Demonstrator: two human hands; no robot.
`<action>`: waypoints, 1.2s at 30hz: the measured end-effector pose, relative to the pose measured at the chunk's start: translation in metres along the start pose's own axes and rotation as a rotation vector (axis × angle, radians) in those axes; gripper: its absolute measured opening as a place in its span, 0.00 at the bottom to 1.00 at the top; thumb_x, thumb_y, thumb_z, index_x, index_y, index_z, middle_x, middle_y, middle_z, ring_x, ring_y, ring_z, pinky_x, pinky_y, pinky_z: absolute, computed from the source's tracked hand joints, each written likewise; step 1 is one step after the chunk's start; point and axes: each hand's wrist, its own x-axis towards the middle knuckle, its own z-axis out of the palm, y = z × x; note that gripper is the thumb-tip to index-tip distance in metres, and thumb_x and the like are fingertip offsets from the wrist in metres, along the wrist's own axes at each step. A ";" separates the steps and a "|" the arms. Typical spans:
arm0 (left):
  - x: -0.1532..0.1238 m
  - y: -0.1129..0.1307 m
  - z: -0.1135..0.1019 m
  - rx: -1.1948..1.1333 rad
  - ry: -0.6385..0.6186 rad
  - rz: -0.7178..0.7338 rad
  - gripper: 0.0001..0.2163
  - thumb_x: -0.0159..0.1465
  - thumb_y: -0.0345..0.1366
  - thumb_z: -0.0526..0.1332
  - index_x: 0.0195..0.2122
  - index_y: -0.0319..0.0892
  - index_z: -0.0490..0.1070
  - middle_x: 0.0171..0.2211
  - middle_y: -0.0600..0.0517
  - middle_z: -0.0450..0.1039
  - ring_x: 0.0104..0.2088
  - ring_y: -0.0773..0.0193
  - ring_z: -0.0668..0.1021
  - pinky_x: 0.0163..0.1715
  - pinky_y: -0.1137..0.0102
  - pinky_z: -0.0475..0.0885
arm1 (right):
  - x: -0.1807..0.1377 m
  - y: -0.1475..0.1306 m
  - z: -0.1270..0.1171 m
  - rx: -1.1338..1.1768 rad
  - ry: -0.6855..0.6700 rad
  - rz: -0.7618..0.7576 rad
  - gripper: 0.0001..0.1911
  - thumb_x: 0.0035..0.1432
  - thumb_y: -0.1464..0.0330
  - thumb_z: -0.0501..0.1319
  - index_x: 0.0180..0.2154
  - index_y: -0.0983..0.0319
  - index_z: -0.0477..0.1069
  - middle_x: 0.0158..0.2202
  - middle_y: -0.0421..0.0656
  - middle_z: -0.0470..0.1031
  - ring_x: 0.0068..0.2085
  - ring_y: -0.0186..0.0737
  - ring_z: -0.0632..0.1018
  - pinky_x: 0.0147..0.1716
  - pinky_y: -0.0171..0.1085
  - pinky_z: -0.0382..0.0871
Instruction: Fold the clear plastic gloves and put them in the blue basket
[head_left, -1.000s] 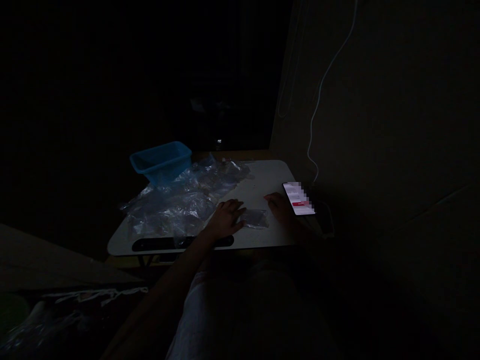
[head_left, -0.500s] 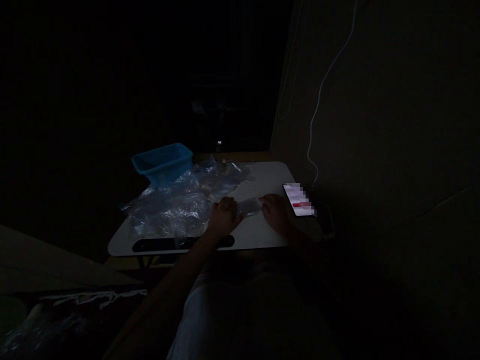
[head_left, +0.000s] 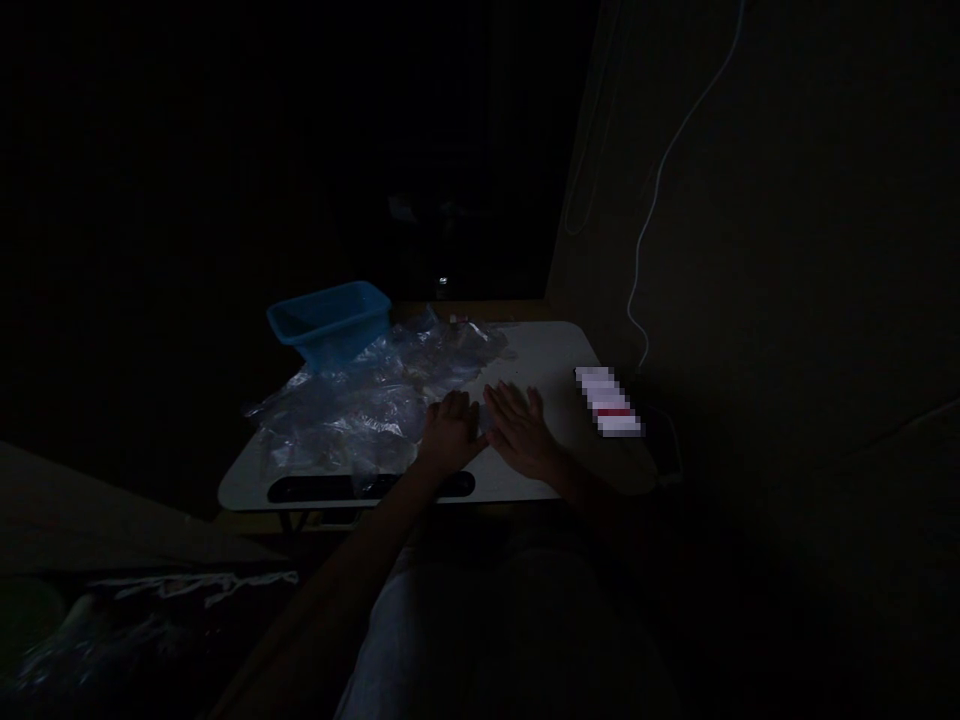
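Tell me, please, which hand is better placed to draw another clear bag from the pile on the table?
The left hand, I would judge: it lies at the edge of the pile of clear bags, its fingers almost touching it. The right hand lies flat on the table, farther from the pile, toward the phone.

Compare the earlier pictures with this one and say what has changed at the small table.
The right hand has moved left from beside the phone and now lies flat, side by side with the left hand. The small clear bag that lay between them is now covered by the hands. The left hand has barely shifted. The pile of bags, the blue tub, the phone and the table stayed put.
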 end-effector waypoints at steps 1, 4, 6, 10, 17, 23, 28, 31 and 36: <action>0.000 0.000 0.000 0.005 0.002 -0.003 0.25 0.57 0.46 0.53 0.53 0.39 0.61 0.56 0.39 0.59 0.56 0.45 0.59 0.49 0.53 0.57 | 0.001 -0.001 0.000 0.024 -0.009 -0.016 0.28 0.62 0.63 0.40 0.61 0.66 0.40 0.63 0.49 0.47 0.63 0.44 0.46 0.57 0.54 0.32; -0.001 0.000 0.001 0.017 0.004 -0.010 0.26 0.57 0.46 0.54 0.55 0.40 0.60 0.56 0.39 0.59 0.56 0.45 0.59 0.50 0.53 0.57 | 0.003 -0.005 0.003 0.082 -0.066 -0.029 0.31 0.62 0.61 0.40 0.62 0.70 0.36 0.62 0.53 0.47 0.62 0.46 0.48 0.57 0.55 0.34; -0.001 0.000 0.000 0.019 -0.003 -0.013 0.25 0.57 0.45 0.53 0.55 0.40 0.59 0.56 0.40 0.59 0.57 0.46 0.59 0.50 0.53 0.57 | 0.004 -0.005 0.006 0.097 -0.107 -0.024 0.32 0.62 0.61 0.40 0.61 0.72 0.36 0.62 0.55 0.47 0.62 0.47 0.48 0.57 0.57 0.35; -0.001 0.001 0.000 0.010 -0.018 -0.022 0.24 0.57 0.43 0.53 0.54 0.40 0.60 0.56 0.39 0.58 0.57 0.47 0.59 0.51 0.53 0.56 | 0.005 -0.006 0.008 0.067 -0.147 -0.034 0.31 0.62 0.60 0.40 0.61 0.73 0.40 0.61 0.57 0.48 0.63 0.46 0.48 0.57 0.56 0.34; 0.000 0.001 -0.002 0.015 -0.032 -0.018 0.23 0.57 0.46 0.53 0.52 0.41 0.62 0.57 0.40 0.58 0.57 0.46 0.59 0.51 0.51 0.55 | 0.001 -0.002 0.006 0.050 -0.164 0.031 0.30 0.62 0.59 0.40 0.60 0.73 0.46 0.61 0.57 0.50 0.62 0.46 0.50 0.57 0.57 0.36; 0.001 0.001 -0.002 -0.002 0.000 -0.014 0.24 0.59 0.50 0.50 0.51 0.39 0.64 0.55 0.38 0.59 0.57 0.45 0.60 0.50 0.49 0.56 | -0.004 0.012 0.005 0.024 -0.111 0.110 0.31 0.61 0.57 0.41 0.59 0.70 0.48 0.60 0.56 0.52 0.62 0.47 0.51 0.57 0.57 0.37; 0.001 0.001 -0.001 -0.007 0.017 -0.022 0.23 0.58 0.51 0.51 0.50 0.42 0.64 0.55 0.40 0.60 0.56 0.46 0.60 0.50 0.50 0.56 | -0.007 0.019 0.007 -0.006 -0.084 0.141 0.30 0.61 0.56 0.42 0.59 0.68 0.48 0.60 0.56 0.54 0.61 0.47 0.53 0.56 0.57 0.37; 0.001 0.001 0.000 0.001 0.014 -0.026 0.24 0.59 0.52 0.50 0.50 0.42 0.64 0.55 0.40 0.60 0.57 0.46 0.60 0.50 0.50 0.56 | -0.008 0.020 0.007 0.001 -0.080 0.148 0.31 0.61 0.56 0.42 0.59 0.69 0.48 0.60 0.56 0.54 0.61 0.48 0.53 0.56 0.57 0.37; 0.001 0.001 0.000 0.017 0.008 -0.028 0.25 0.59 0.53 0.49 0.51 0.41 0.64 0.55 0.39 0.60 0.56 0.46 0.60 0.50 0.50 0.56 | -0.008 0.019 0.006 0.001 -0.083 0.165 0.31 0.61 0.56 0.42 0.59 0.69 0.48 0.60 0.55 0.53 0.61 0.48 0.52 0.56 0.57 0.38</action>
